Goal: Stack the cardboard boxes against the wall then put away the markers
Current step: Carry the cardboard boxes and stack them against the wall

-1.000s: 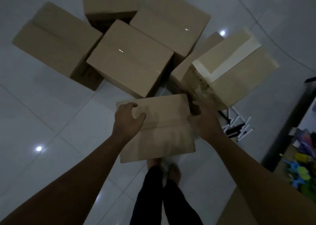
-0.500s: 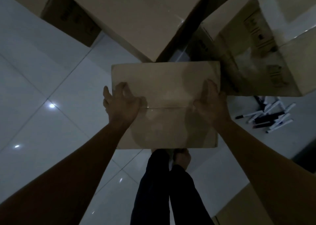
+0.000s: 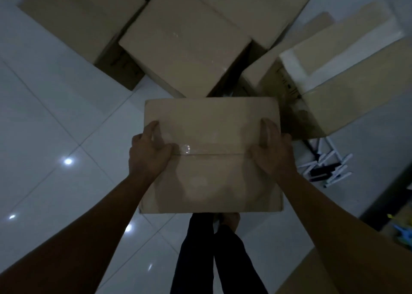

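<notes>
A taped cardboard box (image 3: 211,128) sits in front of me above my feet, held between both hands. My left hand (image 3: 148,153) clasps its left edge with the thumb on top. My right hand (image 3: 273,153) clasps the right edge the same way. Several more cardboard boxes lie on the white tiled floor beyond it: one at the middle (image 3: 182,41), one at the far left (image 3: 78,17), one at the back (image 3: 256,5), and one with a white strip (image 3: 347,81) at the right. A loose pile of markers (image 3: 327,168) lies on the floor to the right, partly behind my right arm.
A dark-edged shelf or bin with colourful small items (image 3: 401,229) stands at the right edge. Another piece of cardboard (image 3: 296,278) shows at the bottom right. My legs and bare feet (image 3: 229,220) are directly under the held box. White tile floor (image 3: 44,137) spreads to the left.
The view has pulled back and up, so more of the boxes behind show. Both hands keep their hold on the box, which appears higher off the floor than a second ago.
</notes>
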